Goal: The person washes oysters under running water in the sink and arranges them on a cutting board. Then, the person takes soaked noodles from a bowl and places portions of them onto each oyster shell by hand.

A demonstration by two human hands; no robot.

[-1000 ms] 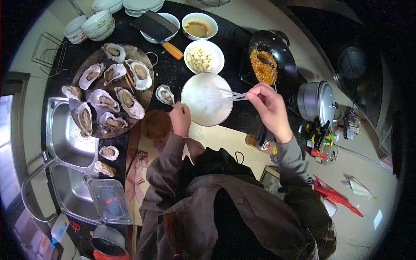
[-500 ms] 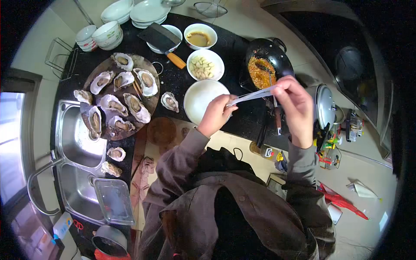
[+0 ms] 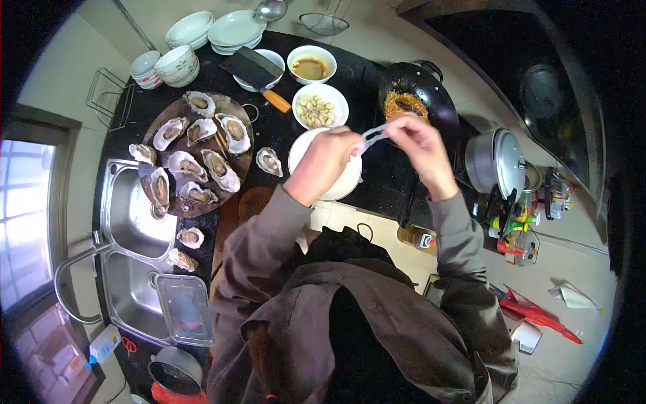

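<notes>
Between my two hands stretches a thin, translucent whitish strip [image 3: 374, 137], bent into a loop; its material I cannot make out. My left hand [image 3: 326, 161] pinches one end, above a large white bowl [image 3: 303, 146] that it partly covers. My right hand [image 3: 422, 151], also closed, grips the other end near the wok [image 3: 441, 111]. Reddish-brown chopped food [image 3: 397, 101] lies in the wok. Just beyond the large bowl stands a white bowl of peeled garlic cloves [image 3: 316, 108]. A single opened oyster [image 3: 269, 161] rests on the counter left of my left hand.
Several opened oysters lie on a round board [image 3: 232, 158] at left, beside a steel sink [image 3: 131, 269]. A cleaver [image 3: 252, 71] with an orange handle rests across a bowl. Behind are a bowl of brown liquid [image 3: 311, 66] and stacked dishes [image 3: 235, 30]. A lidded pot [image 3: 505, 161] stands at right.
My right hand has come left and closer to my left hand. The strip, flat and taut before, is now shorter and looped. The view has shifted slightly.
</notes>
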